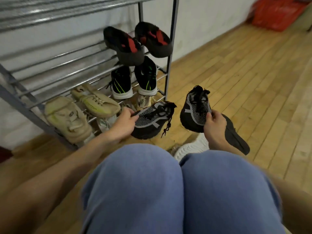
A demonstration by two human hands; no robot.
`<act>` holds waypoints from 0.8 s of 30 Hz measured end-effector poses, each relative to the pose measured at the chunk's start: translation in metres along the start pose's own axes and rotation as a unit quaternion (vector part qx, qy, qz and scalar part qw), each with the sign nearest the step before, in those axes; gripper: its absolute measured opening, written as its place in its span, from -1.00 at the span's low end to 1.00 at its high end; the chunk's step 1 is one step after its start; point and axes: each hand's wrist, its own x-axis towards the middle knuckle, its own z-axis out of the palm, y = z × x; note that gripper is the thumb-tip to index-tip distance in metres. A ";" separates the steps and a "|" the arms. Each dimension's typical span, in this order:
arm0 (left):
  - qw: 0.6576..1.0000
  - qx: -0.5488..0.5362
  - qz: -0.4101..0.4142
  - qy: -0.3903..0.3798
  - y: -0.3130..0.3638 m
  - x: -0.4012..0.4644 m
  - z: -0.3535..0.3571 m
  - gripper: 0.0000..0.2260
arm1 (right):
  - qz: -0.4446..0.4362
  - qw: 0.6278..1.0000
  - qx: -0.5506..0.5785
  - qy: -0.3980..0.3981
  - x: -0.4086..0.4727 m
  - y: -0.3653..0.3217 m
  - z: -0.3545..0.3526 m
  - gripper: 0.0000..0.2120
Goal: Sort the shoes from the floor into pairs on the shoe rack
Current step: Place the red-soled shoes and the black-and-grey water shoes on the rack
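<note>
Beside the rack (168, 61), each hand grips one mesh shoe: left hand (124, 123) pinches the left shoe (148, 122), right hand (213, 123) the right shoe (194, 112), both off the floor. Their long axes point toward the rack, left one nearer. Racked already: two red-soled, two green-striped, two beige shoes. A dark insole (236, 135) lies behind the right hand.

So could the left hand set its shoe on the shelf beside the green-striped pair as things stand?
Probably yes: the left hand holds its mesh shoe just in front of the rack, and the bars left of the green-striped pair look bare.
</note>
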 end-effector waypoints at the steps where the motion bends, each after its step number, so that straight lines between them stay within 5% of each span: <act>1: 1.000 -0.020 0.019 0.014 0.010 -0.006 -0.013 -0.85 | -0.013 1.000 0.009 0.012 -0.003 -0.013 -0.004 -0.64; 9: 0.972 -0.162 0.121 0.122 0.053 -0.068 -0.106 -0.86 | -0.162 0.985 0.065 0.006 -0.036 -0.104 -0.015 -0.67; 18: 0.918 -0.245 0.048 0.310 0.002 -0.099 -0.136 -0.83 | -0.242 0.949 0.087 -0.180 -0.082 -0.148 0.023 -0.74; 24: 0.890 -0.282 -0.014 0.358 0.000 -0.083 -0.140 -0.89 | -0.251 0.926 0.060 -0.277 -0.094 -0.162 0.069 -0.74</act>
